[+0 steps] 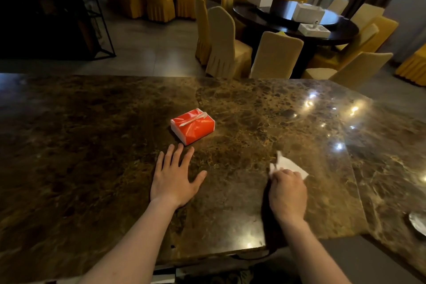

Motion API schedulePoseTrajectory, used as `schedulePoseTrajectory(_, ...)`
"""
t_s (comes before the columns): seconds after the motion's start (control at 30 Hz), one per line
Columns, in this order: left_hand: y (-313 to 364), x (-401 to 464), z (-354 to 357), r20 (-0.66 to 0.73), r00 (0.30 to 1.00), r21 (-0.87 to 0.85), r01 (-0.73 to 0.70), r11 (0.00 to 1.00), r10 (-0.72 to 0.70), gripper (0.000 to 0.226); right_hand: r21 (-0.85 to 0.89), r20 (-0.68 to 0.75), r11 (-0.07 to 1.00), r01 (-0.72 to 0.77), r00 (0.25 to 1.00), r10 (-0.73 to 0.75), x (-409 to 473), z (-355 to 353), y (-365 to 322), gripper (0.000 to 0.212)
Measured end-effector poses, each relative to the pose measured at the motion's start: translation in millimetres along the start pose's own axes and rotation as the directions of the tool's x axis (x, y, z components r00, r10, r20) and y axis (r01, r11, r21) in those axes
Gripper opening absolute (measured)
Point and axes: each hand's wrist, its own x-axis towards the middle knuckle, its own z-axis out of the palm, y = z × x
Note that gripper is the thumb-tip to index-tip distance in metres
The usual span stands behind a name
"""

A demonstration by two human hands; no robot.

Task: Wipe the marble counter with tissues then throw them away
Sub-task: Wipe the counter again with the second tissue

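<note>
A brown marble counter (96, 145) fills the lower part of the view. Near its middle lies a red tissue pack (193, 126) with a white tissue poking out of the top. My left hand (175, 177) rests flat on the counter just in front of the pack, fingers spread, holding nothing. To the right, my right hand (288, 191) presses a crumpled white tissue (288, 163) onto the marble; the tissue sticks out beyond my fingers.
A silvery dish edge (418, 222) shows on the counter at the far right. Beyond the counter's far edge stand a dark round dining table (260, 18) with white boxes and several yellow-covered chairs (226, 48). A dark metal shelf frame (101, 18) stands at the back left.
</note>
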Motion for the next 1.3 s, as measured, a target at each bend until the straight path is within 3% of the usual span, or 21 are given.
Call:
schedulePoseTrajectory(0.17, -2.1, 0.2, 0.1, 0.010, 1.000, 0.010, -0.018, 1.000, 0.018, 0.091, 0.163, 0.100, 0.927, 0.337, 0.929, -0.355, -34.0, 19.8, -70.7, 0.015)
schedulePoseTrajectory(0.23, -2.7, 0.1, -0.3, 0.003, 1.000, -0.001, -0.023, 1.000, 0.023, 0.093, 0.165, 0.099, 0.913, 0.372, 0.915, -0.391, -29.9, 16.5, -64.6, 0.016)
schedulePoseTrajectory(0.3, -3.2, -0.5, -0.1, -0.006, 1.000, -0.022, -0.026, 0.999, 0.026, 0.097, 0.114, 0.087, 0.951, 0.288, 0.951, -0.298, -18.6, 7.5, -41.0, 0.013)
schedulePoseTrajectory(0.37, -4.0, -1.2, 0.3, -0.005, 1.000, -0.025, -0.026, 0.999, 0.026, 0.098, 0.052, 0.047, 0.994, 0.097, 0.994, -0.100, -4.3, -4.0, -8.4, 0.013)
schedulePoseTrajectory(0.43, -2.6, 0.1, 0.4, -0.006, 1.000, -0.026, -0.023, 0.999, 0.023, 0.097, 0.068, -0.018, 0.994, -0.088, 0.996, 0.090, 8.6, -17.5, 22.3, 0.013)
schedulePoseTrajectory(0.5, -1.8, 0.8, 0.5, 0.002, 1.000, -0.018, -0.014, 1.000, 0.014, 0.095, 0.112, -0.076, 0.978, -0.179, 0.979, 0.188, 9.7, -22.0, 29.9, 0.012)
schedulePoseTrajectory(0.6, -1.2, 1.7, 1.8, 0.003, 1.000, -0.007, -0.008, 1.000, 0.008, 0.096, 0.166, -0.138, 0.983, -0.083, 0.985, 0.106, -8.1, -7.3, -0.8, 0.017)
schedulePoseTrajectory(0.7, -2.8, 2.3, 2.9, -0.007, 1.000, -0.008, -0.013, 1.000, 0.013, 0.097, 0.230, -0.063, 0.961, 0.154, 0.988, -0.144, -30.8, 11.3, -37.1, 0.018)
schedulePoseTrajectory(0.8, -5.1, 2.1, 3.8, -0.010, 1.000, -0.020, -0.023, 1.000, 0.023, 0.096, 0.168, -0.010, 0.931, 0.325, 0.945, -0.328, -33.0, 14.4, -31.7, 0.008)
schedulePoseTrajectory(0.87, -6.1, 2.6, 4.1, -0.009, 1.000, -0.022, -0.024, 0.999, 0.023, 0.096, 0.104, -0.003, 0.954, 0.282, 0.959, -0.283, -20.2, 9.7, -5.9, 0.012)
schedulePoseTrajectory(1.0, -5.5, 2.4, 4.1, -0.018, 1.000, -0.016, -0.017, 1.000, 0.016, 0.094, 0.067, -0.068, 0.997, -0.023, 0.997, 0.027, 5.2, -10.2, 53.0, 0.012)
schedulePoseTrajectory(1.13, -2.8, 2.2, 4.5, -0.021, 1.000, -0.006, -0.012, 1.000, 0.012, 0.093, 0.106, -0.095, 0.988, -0.108, 0.988, 0.119, -3.1, -5.3, 28.1, 0.013)
schedulePoseTrajectory(1.3, -4.1, 2.7, 3.3, -0.008, 1.000, -0.016, -0.011, 1.000, 0.011, 0.093, 0.258, 0.004, 0.932, 0.253, 0.965, -0.263, -50.2, 22.5, -44.3, 0.014)
